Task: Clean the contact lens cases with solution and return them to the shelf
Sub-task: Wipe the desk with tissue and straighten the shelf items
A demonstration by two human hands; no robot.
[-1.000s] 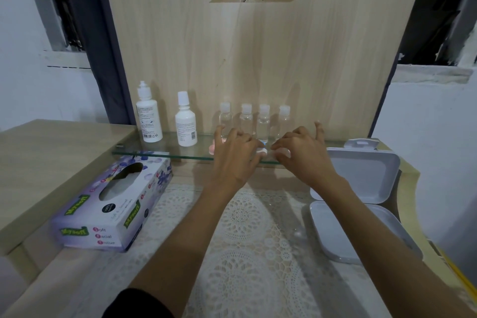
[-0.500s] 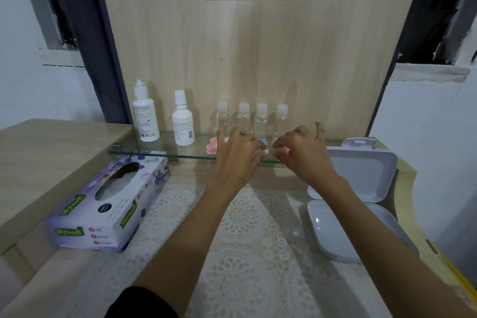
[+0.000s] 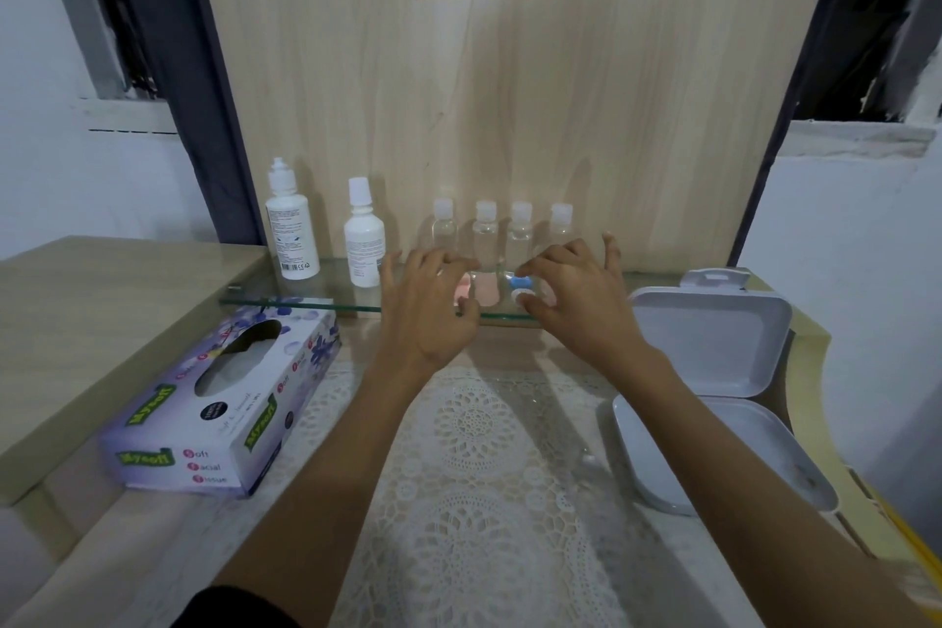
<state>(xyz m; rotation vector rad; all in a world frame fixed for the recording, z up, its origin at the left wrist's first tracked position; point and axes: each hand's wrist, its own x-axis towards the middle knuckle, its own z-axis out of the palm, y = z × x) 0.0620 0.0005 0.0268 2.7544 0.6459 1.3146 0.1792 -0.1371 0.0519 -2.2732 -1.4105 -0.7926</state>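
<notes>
Counter (image 3: 127, 551), near edge out of frame. Lace mat (image 3: 484, 500) runs down the middle, and both forearms lie along it. It is flanked left by 1 tissue box (image 3: 219, 413) and right by 1 white hinged box (image 3: 713, 347), lid up. A raised wooden ledge (image 3: 102, 311) bounds the left side.

Glass shelf (image 3: 285, 293): front edge overhangs the mat, and both hands reach over it.

Left hand (image 3: 433, 321): grip released, fingers spread and loosely curved, thumb just beside the pink lens case (image 3: 481, 291), which is blurred.

Right hand (image 3: 581, 306): thumb and forefinger bracket the blue-and-white lens case (image 3: 521, 288); cannot tell whether they pinch or only touch it.

Lens cases counted: 2, both on the shelf between the hands.

Behind them stand 4 small clear bottles (image 3: 485, 230) in a row, with 2 white solution bottles (image 3: 291, 230) to their left, all against the wood panel (image 3: 509, 117).
</notes>
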